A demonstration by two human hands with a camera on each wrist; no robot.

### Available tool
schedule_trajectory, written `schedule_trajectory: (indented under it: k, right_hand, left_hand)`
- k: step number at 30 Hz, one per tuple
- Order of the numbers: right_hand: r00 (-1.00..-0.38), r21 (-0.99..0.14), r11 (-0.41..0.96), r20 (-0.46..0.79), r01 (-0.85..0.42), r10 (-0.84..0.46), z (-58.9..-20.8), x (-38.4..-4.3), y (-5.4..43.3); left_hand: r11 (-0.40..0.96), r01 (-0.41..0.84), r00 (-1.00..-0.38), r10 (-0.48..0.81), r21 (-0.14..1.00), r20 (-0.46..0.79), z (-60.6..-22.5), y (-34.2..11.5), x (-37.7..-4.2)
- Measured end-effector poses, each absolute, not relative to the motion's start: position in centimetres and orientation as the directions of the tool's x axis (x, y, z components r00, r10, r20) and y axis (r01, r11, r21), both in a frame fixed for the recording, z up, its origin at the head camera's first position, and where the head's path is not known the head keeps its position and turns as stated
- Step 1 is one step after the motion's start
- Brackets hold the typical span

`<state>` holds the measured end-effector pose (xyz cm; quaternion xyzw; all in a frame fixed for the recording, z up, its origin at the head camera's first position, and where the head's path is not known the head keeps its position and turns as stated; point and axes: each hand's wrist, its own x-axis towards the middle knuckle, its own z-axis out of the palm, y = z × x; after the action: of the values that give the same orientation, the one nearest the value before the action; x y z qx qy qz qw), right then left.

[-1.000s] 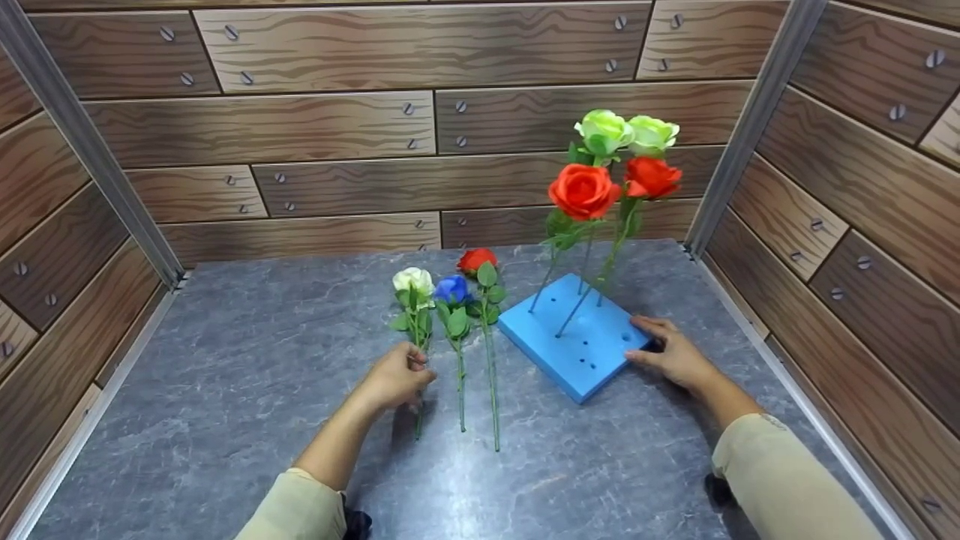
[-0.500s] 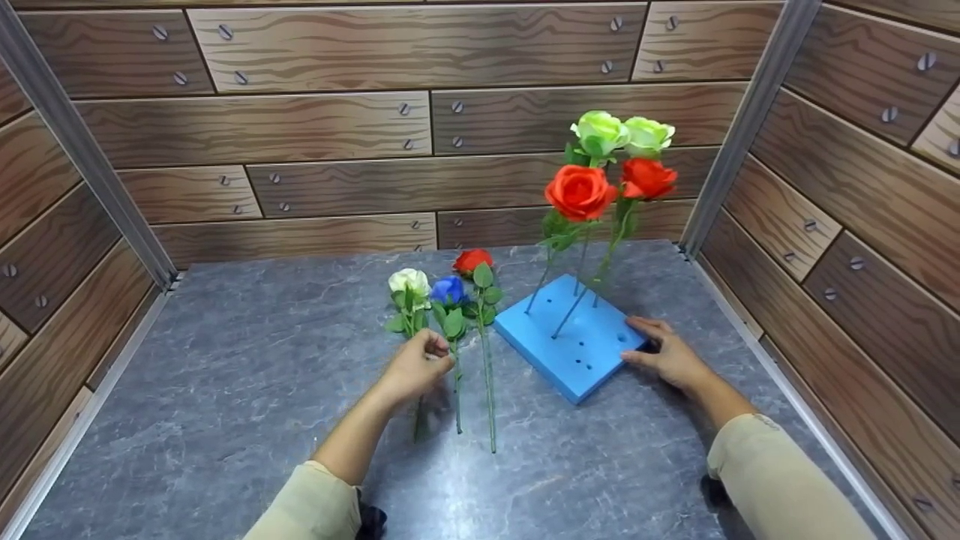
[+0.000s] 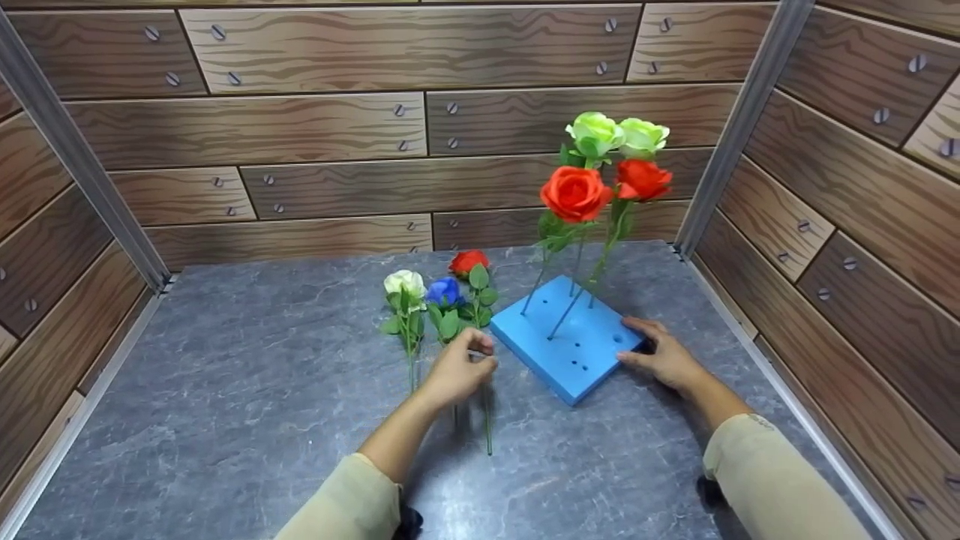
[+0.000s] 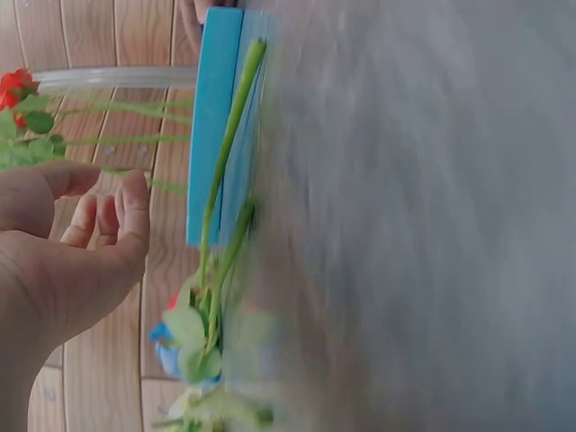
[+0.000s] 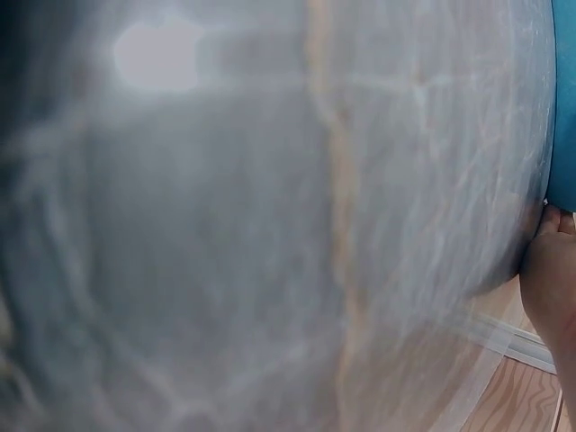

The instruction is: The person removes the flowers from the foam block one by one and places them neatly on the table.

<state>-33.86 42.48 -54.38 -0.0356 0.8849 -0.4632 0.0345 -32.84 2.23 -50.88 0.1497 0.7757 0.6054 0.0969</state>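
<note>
My left hand [image 3: 459, 369] hovers over the stem of a red artificial rose [image 3: 469, 262] lying on the table. In the left wrist view, that hand's [image 4: 76, 243] thumb and bent fingers are apart with nothing between them. A blue rose [image 3: 444, 292] and a white rose [image 3: 405, 286] lie to the left, their stems partly hidden by the arm. My right hand [image 3: 664, 358] holds the right corner of a blue block with holes [image 3: 600, 322] between thumb and fingers. Two red roses [image 3: 576, 193] and two pale green roses [image 3: 594, 133] stand upright in the block.
The grey marbled table [image 3: 247, 375] is enclosed by wood-patterned walls [image 3: 315, 52] at the back and sides. Metal posts [image 3: 742, 127] mark the back corners. Several unfilled holes show in the block's top, mostly toward its near side.
My left hand has moved right, from the white rose's stem past the blue rose to over the red rose's stem. My right hand has stayed at the block's corner.
</note>
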Motion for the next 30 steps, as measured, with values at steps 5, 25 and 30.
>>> schedule_trajectory:
  k: [5, 25, 30]
  right_hand:
    - [-0.995, -0.825, 0.563, -0.022, -0.037, -0.098, -54.4, -33.8, 42.6]
    - [-0.997, -0.819, 0.573, -0.007, -0.039, -0.079, -54.5, -33.5, 42.5]
    - [-0.997, -0.817, 0.576, -0.02, -0.029, -0.077, -54.6, -33.6, 42.6]
  left_hand:
    - [0.18, 0.127, -0.938, 0.342, 0.976, 0.059, -51.5, 4.3, -33.2]
    - [0.203, 0.121, -0.925, 0.379, 0.972, 0.036, -52.1, 10.1, -33.9]
    - [0.217, 0.112, -0.931, 0.364, 0.97, 0.026, -51.8, 11.0, -34.3]
